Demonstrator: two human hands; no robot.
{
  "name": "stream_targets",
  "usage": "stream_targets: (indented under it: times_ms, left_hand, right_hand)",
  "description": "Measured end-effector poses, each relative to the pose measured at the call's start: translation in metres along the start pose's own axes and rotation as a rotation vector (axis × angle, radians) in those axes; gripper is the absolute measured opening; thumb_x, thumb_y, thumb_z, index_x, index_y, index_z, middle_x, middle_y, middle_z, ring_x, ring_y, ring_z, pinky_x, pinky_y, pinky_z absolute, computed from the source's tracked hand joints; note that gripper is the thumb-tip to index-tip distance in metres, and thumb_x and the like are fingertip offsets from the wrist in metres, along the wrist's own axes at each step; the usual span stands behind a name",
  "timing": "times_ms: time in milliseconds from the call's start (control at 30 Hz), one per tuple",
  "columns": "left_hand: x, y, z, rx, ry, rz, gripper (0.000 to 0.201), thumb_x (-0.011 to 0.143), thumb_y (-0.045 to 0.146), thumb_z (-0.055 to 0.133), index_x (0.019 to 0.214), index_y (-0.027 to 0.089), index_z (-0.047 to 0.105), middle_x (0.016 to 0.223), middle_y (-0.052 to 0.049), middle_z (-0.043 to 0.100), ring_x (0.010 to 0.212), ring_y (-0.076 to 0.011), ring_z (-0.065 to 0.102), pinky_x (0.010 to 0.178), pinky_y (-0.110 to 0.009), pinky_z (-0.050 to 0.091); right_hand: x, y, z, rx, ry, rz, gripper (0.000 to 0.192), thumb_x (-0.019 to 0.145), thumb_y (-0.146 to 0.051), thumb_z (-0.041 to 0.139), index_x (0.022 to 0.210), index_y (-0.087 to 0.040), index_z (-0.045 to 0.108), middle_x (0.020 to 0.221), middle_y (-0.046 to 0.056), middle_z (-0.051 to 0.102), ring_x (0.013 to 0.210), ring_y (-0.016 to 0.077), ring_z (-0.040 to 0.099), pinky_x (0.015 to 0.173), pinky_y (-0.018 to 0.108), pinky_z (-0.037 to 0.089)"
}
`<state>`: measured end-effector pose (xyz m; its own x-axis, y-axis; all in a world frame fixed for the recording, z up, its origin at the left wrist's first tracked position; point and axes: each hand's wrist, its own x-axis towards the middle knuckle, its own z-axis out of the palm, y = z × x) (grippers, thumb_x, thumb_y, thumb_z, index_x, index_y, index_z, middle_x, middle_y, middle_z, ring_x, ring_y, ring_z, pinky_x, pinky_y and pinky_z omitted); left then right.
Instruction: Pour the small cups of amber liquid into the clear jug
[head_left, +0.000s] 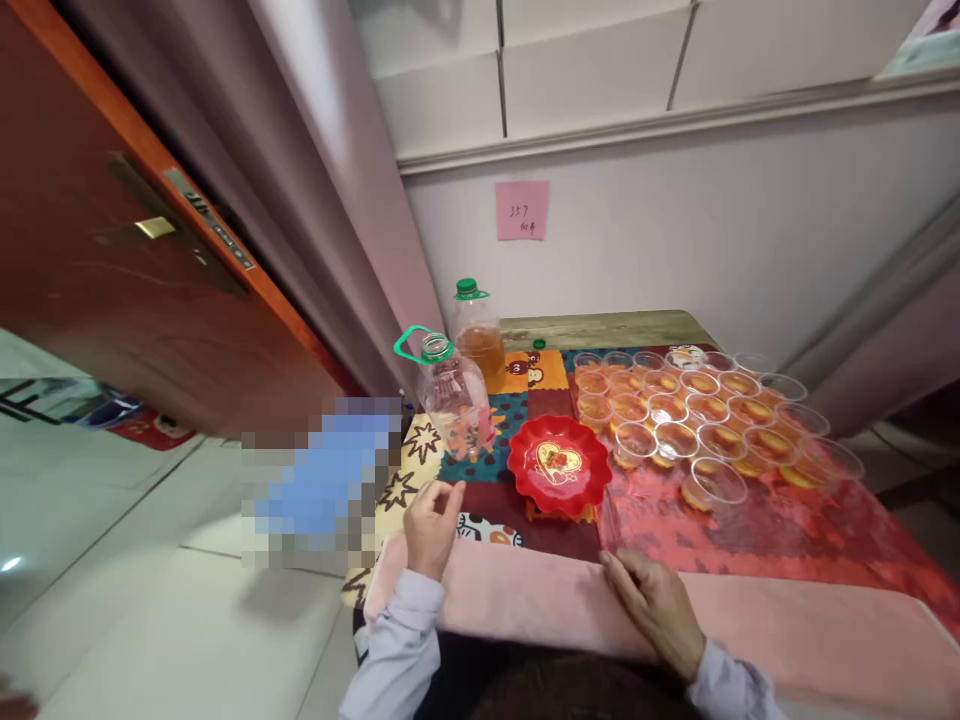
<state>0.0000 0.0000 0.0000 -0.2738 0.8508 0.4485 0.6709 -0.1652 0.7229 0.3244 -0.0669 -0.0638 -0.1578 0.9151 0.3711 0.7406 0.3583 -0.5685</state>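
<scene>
A pink cloth [525,592] is spread along the near edge of the table, at the bottom centre and lower right of the frame. Above its left part the left hand [431,530] is held, with the fingers bent and the thumb set slightly apart from them; nothing is seen gripped. Over the cloth's middle the right hand [658,605] is placed, its fingers laid together and loosely bent; whether the thumb is pressed against them cannot be told. Whether the cloth is touched by either hand cannot be made out.

Just beyond the cloth, near the centre, a red scalloped dish [531,480], marked inside with a golden heart print [559,462], is set on a patterned tablecloth [409,470]. To its left, a clear jug [452,395] with a green handle is stood upright, its mouth uncovered. Behind that, a second jug [481,350], closed by a green lid [466,288], is partly filled with amber liquid. Near it a small green cap [539,343] is seen. At centre right, clear cups [667,408] with orange-yellow contents are grouped in rows, some edges touching.

On the wall above, a pink note [522,211] is fixed. The upper left is filled by a curtain [330,200] and a brown door [82,260].
</scene>
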Motion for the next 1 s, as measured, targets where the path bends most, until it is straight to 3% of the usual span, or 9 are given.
stream_targets:
  times_ms: [100, 167, 300, 367, 467, 600, 733, 867, 1000]
  left_hand:
    - [0.016, -0.028, 0.005, -0.072, 0.05, -0.121, 0.033, 0.087, 0.051, 0.07, 0.077, 0.021, 0.063, 0.076, -0.001, 0.064, 0.069, -0.0148, 0.06, 0.071, -0.029, 0.052]
    - [0.036, -0.044, 0.013, -0.14, 0.07, -0.175, 0.047, 0.078, 0.055, 0.078, 0.106, 0.02, 0.066, 0.1, -0.007, 0.071, 0.088, -0.0194, 0.069, 0.085, -0.036, 0.057]
    - [0.084, -0.062, 0.025, -0.289, 0.004, -0.192, 0.109, 0.063, 0.053, 0.091, 0.153, 0.027, 0.036, 0.146, -0.019, 0.055, 0.13, -0.0295, 0.062, 0.112, -0.05, 0.047]
    - [0.105, -0.066, 0.027, -0.351, -0.053, -0.172, 0.134, 0.053, 0.051, 0.097, 0.161, 0.031, 0.02, 0.156, -0.021, 0.046, 0.143, -0.0335, 0.053, 0.119, -0.055, 0.041]
    - [0.126, -0.066, 0.03, -0.417, -0.131, -0.142, 0.15, 0.047, 0.047, 0.1, 0.164, 0.034, 0.007, 0.16, -0.022, 0.04, 0.151, -0.0357, 0.043, 0.123, -0.058, 0.034]
    - [0.136, -0.059, 0.038, -0.47, -0.185, -0.121, 0.153, 0.046, 0.044, 0.101, 0.164, 0.032, 0.005, 0.153, -0.021, 0.048, 0.146, -0.0339, 0.049, 0.121, -0.057, 0.038]
    - [0.138, -0.047, 0.041, -0.476, -0.14, -0.141, 0.146, 0.045, 0.044, 0.101, 0.162, 0.03, 0.015, 0.136, -0.016, 0.06, 0.131, -0.0338, 0.061, 0.109, -0.059, 0.05]
    - [0.138, -0.025, 0.028, -0.455, -0.01, -0.142, 0.125, 0.05, 0.044, 0.099, 0.154, 0.024, 0.033, 0.14, -0.018, 0.054, 0.135, -0.0361, 0.057, 0.113, -0.061, 0.047]
    - [0.119, 0.018, 0.03, -0.513, -0.026, -0.066, 0.115, 0.062, 0.054, 0.093, 0.153, 0.029, 0.028, 0.152, -0.018, 0.046, 0.141, -0.0337, 0.053, 0.112, -0.052, 0.051]
  right_hand:
    - [-0.008, 0.0, 0.005, -0.111, 0.037, -0.078, 0.058, 0.112, -0.048, 0.038, 0.065, -0.021, 0.058, 0.056, -0.001, 0.059, 0.049, 0.0128, 0.061, 0.055, 0.027, 0.035]
    - [-0.006, -0.003, 0.006, -0.167, 0.053, -0.117, 0.057, 0.112, -0.047, 0.038, 0.067, -0.021, 0.06, 0.058, 0.0, 0.062, 0.051, 0.0133, 0.064, 0.056, 0.027, 0.035]
    - [-0.004, -0.006, 0.005, -0.183, 0.051, -0.124, 0.058, 0.112, -0.046, 0.036, 0.065, -0.021, 0.059, 0.058, 0.0, 0.061, 0.052, 0.0126, 0.064, 0.057, 0.026, 0.036]
    - [-0.003, -0.006, 0.004, -0.183, 0.054, -0.12, 0.057, 0.112, -0.045, 0.037, 0.065, -0.021, 0.059, 0.058, 0.0, 0.061, 0.053, 0.0124, 0.063, 0.057, 0.026, 0.035]
    - [-0.003, -0.006, 0.005, -0.182, 0.059, -0.111, 0.055, 0.111, -0.044, 0.039, 0.065, -0.02, 0.058, 0.058, 0.0, 0.062, 0.052, 0.0124, 0.062, 0.056, 0.026, 0.035]
    - [-0.003, -0.006, 0.005, -0.192, 0.056, -0.102, 0.053, 0.111, -0.043, 0.041, 0.066, -0.021, 0.059, 0.06, 0.001, 0.063, 0.053, 0.0133, 0.062, 0.056, 0.027, 0.035]
    - [-0.003, -0.006, 0.005, -0.195, 0.046, -0.091, 0.052, 0.11, -0.042, 0.043, 0.066, -0.021, 0.059, 0.06, 0.001, 0.063, 0.054, 0.0135, 0.062, 0.056, 0.028, 0.034]
    - [-0.003, -0.005, 0.005, -0.186, 0.051, -0.094, 0.052, 0.11, -0.042, 0.042, 0.066, -0.02, 0.059, 0.06, 0.001, 0.062, 0.054, 0.0133, 0.062, 0.057, 0.028, 0.034]
    - [-0.002, -0.005, 0.005, -0.177, 0.047, -0.081, 0.052, 0.11, -0.042, 0.043, 0.065, -0.02, 0.059, 0.06, 0.001, 0.063, 0.053, 0.0132, 0.061, 0.056, 0.028, 0.032]
